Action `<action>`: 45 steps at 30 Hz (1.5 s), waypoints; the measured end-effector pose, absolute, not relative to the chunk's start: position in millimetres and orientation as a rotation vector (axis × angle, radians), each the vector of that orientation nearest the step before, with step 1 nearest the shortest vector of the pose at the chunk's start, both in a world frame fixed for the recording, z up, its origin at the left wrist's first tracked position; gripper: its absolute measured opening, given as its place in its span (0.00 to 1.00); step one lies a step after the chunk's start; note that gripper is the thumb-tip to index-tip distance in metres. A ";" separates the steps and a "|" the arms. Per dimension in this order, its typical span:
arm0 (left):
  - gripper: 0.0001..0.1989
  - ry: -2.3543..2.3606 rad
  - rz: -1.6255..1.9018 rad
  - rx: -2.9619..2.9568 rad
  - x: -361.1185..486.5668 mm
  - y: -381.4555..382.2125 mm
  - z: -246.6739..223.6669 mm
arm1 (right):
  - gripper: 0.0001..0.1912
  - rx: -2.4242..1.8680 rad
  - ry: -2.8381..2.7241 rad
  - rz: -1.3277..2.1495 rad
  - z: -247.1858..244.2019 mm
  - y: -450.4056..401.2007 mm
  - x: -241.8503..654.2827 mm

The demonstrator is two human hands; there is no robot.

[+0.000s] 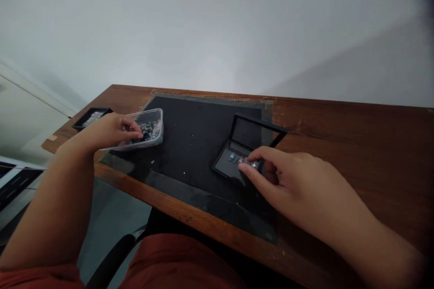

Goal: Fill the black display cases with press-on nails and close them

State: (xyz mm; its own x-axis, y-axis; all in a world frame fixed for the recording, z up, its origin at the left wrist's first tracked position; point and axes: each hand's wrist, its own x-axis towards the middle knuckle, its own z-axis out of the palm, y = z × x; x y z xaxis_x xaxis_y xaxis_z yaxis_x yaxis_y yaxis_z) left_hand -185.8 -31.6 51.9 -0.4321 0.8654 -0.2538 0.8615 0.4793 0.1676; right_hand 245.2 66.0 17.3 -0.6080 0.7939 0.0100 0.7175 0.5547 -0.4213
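Observation:
My left hand (pixel 113 131) is over a clear plastic tub (pixel 162 124) at the left of the black mat. Its thumb and fingers come together at the small mixed stones (pixel 151 130) inside; whatever is between the fingertips cannot be made out. On the right, my right hand (pixel 291 176) reaches into a black flat case (pixel 224 160) whose framed lid (pixel 249 133) stands raised. Its thumb and index finger pinch around a small pinkish stone (pixel 241 160) on the grey lining. Blue-grey stones (pixel 233 158) lie just left of the fingertips. The hand hides part of the case.
A black box (pixel 86 119) with pale contents stands at the table's far left corner. The black mat (pixel 190 144) lies on the wooden table (pixel 339 128), with a few tiny bits on it. A pale wall (pixel 203 31) rises behind. A chair armrest (pixel 111 262) is below the front edge.

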 end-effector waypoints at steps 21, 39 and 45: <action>0.23 1.460 1.437 1.603 -103.4 -6.0 52.7 | 0.10 -1.127 -2.613 0.448 16.1 62.3 245.5; 0.08 0.868 1.310 1.281 20.3 36.4 -1.8 | 0.06 -0.803 -2.052 0.648 19.4 61.1 246.8; 0.07 0.828 1.220 1.181 15.0 34.0 -7.8 | 0.11 -0.656 -2.131 0.622 14.3 65.9 247.7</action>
